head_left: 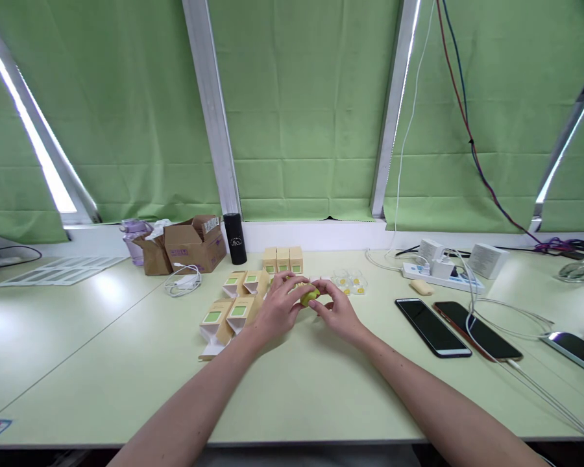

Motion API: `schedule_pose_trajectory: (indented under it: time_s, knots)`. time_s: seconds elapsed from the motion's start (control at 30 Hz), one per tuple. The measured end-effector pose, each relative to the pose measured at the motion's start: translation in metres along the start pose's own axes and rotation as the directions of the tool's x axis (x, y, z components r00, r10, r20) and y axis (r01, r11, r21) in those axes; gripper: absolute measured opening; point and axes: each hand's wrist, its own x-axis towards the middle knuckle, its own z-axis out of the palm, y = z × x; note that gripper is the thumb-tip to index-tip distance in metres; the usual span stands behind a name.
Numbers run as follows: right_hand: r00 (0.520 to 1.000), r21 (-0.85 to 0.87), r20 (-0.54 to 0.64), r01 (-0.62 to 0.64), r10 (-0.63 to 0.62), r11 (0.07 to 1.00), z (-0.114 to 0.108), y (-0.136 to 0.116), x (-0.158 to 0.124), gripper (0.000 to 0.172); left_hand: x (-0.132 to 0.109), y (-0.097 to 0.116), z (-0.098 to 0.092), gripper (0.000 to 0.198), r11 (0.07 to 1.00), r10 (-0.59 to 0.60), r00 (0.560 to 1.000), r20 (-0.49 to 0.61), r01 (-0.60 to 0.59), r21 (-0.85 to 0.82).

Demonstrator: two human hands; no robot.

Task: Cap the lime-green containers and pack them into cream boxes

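While left hand and right hand meet over the counter, a small yellow-green piece sits between them.
Both hands closed by fingertips on the piece, mid-counter; judged light, perhaps slightly yielding, material and slipperiness not resolvable; best hold probably thumb and forefinger on opposite sides. Counter: pale, smooth, with glare at far left. Small cartons just left of the hands; clear plastic pack with yellow bits farther back, right; dark-screened phone nearer, right. Room: green blinds along the far side.
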Motion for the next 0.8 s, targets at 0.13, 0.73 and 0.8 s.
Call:
schedule_pose_trajectory:
  time_s: [0.13, 0.73, 0.8]
  knots:
    - [0.999, -0.057, -0.025, 0.028, -0.030, 0.998, -0.002, 0.008, 0.000, 0.036, 0.002, 0.000, -0.001, 0.041, 0.992, -0.112, 0.990, -0.085, 0.106, -0.064]
    - [0.922, -0.809, 0.382, 0.366, -0.060, 0.460, 0.009, 0.026, 0.015, 0.040, 0.006, -0.027, -0.001, 0.049, 0.697, -0.575, 0.817, -0.046, 0.460, -0.550]
    - [0.912, -0.812, 0.407, 0.382, -0.041, 0.441, 0.011, 0.027, 0.022, 0.036, 0.006, -0.025, -0.001, 0.049, 0.690, -0.573, 0.819, -0.038, 0.456, -0.563]
